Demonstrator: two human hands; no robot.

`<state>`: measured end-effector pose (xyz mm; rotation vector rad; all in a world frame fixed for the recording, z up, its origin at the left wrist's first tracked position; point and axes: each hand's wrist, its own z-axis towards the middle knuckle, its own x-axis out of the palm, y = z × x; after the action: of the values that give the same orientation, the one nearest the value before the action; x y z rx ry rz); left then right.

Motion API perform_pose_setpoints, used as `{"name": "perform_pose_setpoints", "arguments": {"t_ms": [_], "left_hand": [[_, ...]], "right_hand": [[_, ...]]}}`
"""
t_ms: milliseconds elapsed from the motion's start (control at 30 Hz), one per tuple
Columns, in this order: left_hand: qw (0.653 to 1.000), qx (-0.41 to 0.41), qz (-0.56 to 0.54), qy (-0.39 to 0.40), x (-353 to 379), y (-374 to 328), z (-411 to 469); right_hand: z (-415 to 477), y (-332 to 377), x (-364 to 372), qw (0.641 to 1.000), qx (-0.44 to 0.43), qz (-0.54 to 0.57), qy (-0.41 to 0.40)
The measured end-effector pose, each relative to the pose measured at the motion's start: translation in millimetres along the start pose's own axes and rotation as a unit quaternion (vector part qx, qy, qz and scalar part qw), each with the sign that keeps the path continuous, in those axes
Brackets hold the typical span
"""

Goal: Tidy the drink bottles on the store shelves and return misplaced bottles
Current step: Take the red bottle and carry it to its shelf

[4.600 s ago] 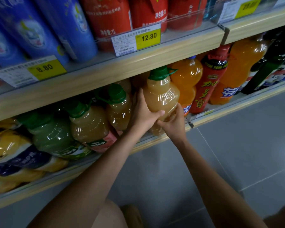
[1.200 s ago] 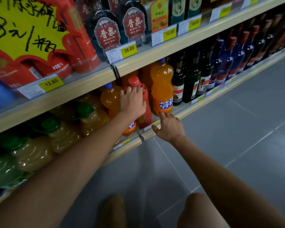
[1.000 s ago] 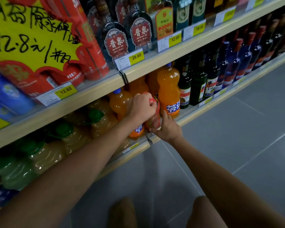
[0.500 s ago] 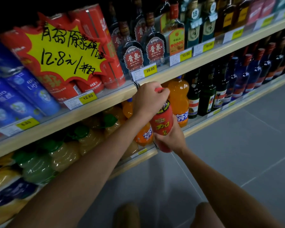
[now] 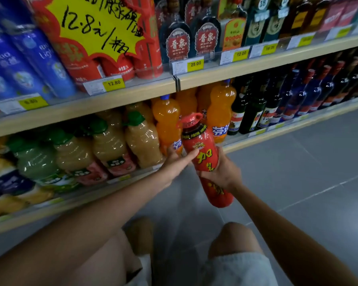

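A red drink bottle point(image 5: 203, 147) with a red handled cap and yellow lettering is held tilted in front of the lower shelf point(image 5: 277, 139), clear of it. My right hand point(image 5: 221, 172) grips its middle from the right and below. My left hand point(image 5: 175, 164) rests flat against its left side with fingers extended. Behind it stand orange soda bottles point(image 5: 166, 120) with blue caps, and a gap shows between them where my hands are.
Pale juice jugs point(image 5: 142, 139) with green caps fill the lower shelf to the left. Dark wine bottles point(image 5: 254, 108) line it to the right. The upper shelf point(image 5: 225, 71) carries blue and red cans, a yellow price sign point(image 5: 95, 23) and liquor bottles. Grey tile floor point(image 5: 298, 182) lies below.
The red bottle has come out of the lower shelf and down, tilted toward me. My left hand slid off its cap to its side; my right hand took the body.
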<state>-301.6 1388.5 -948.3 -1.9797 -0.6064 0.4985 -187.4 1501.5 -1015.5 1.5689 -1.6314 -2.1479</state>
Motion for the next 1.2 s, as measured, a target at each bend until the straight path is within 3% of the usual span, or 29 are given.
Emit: {"name": "perform_pose_setpoints", "arguments": {"t_ms": [133, 400, 633, 767, 867, 1000, 1200], "left_hand": [[0.987, -0.075, -0.143, -0.023, 12, 2, 31], [0.974, -0.103, -0.115, -0.168, 13, 22, 57], [0.967, -0.140, -0.128, -0.171, 12, 18, 18], [0.966, -0.174, -0.146, -0.124, 7, 9, -21], [0.954, -0.226, -0.164, -0.111, -1, -7, -56], [0.929, -0.289, -0.198, -0.117, -16, -55, -101], [0.931, -0.269, -0.197, -0.146, -48, -145, -186]], "right_hand": [[7, -4, 17, 0.999, 0.014, -0.015, 0.041], [12, 1, 30, 0.990, 0.098, -0.009, 0.101], [-26, 32, 10, 0.974, 0.166, -0.065, 0.139], [-64, 60, -10, 0.962, 0.216, -0.098, 0.136], [-87, 84, -30, 0.952, 0.207, -0.153, 0.164], [-106, 131, -64, 0.945, 0.203, -0.149, 0.209], [-132, 232, -128, 0.945, 0.170, -0.127, 0.247]]}}
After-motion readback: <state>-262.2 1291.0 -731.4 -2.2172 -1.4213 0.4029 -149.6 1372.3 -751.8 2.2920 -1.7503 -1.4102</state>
